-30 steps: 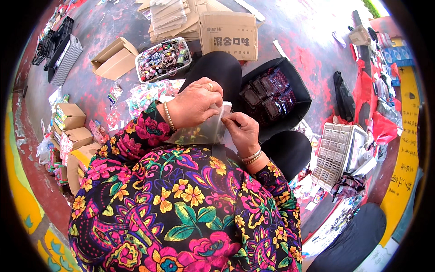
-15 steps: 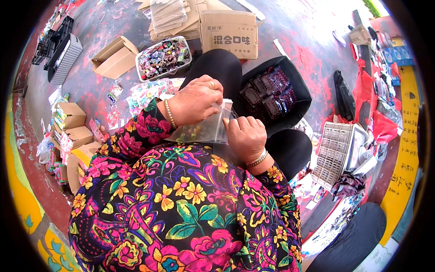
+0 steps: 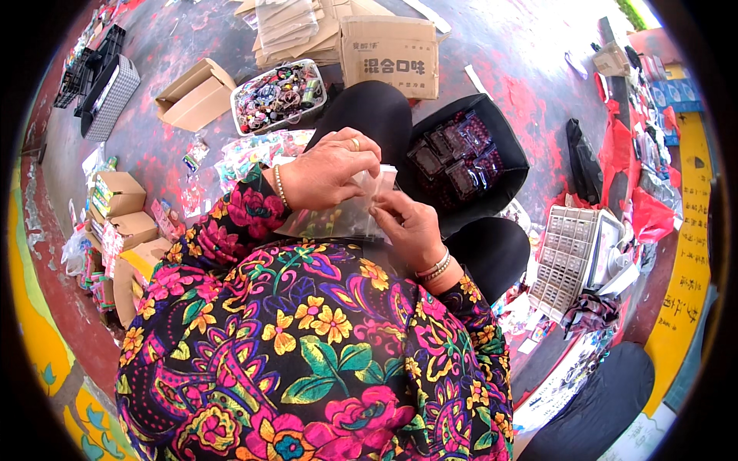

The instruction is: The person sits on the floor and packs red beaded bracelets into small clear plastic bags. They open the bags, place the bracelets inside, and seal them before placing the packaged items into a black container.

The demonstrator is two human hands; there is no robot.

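Note:
A clear plastic bag [image 3: 327, 221] lies over my lap, and the floral fabric of my top shows through it. My left hand [image 3: 327, 170] is closed on its upper part, the fingers bent downward. Lower and to the right, my right hand [image 3: 411, 230] pinches the bag's edge between thumb and forefinger. A whitish stack of plastic [image 3: 387, 178] sticks up between the two hands. To the right of my knee, a black bin [image 3: 509, 150] holds several dark, shiny wrapped packs [image 3: 461, 154].
Ahead stand a clear tub [image 3: 319, 107] of colourful hair ties, an open carton [image 3: 181, 107] and a printed cardboard box [image 3: 390, 58]. Colourful packets [image 3: 261, 154] lie left of my leg. A pale plastic basket [image 3: 565, 261] is on the right; small boxes [image 3: 119, 196] pile up at left.
My right hand has turned over and moved a little left and up, its thumb and forefinger now pinching the bag's edge. My left hand has barely shifted.

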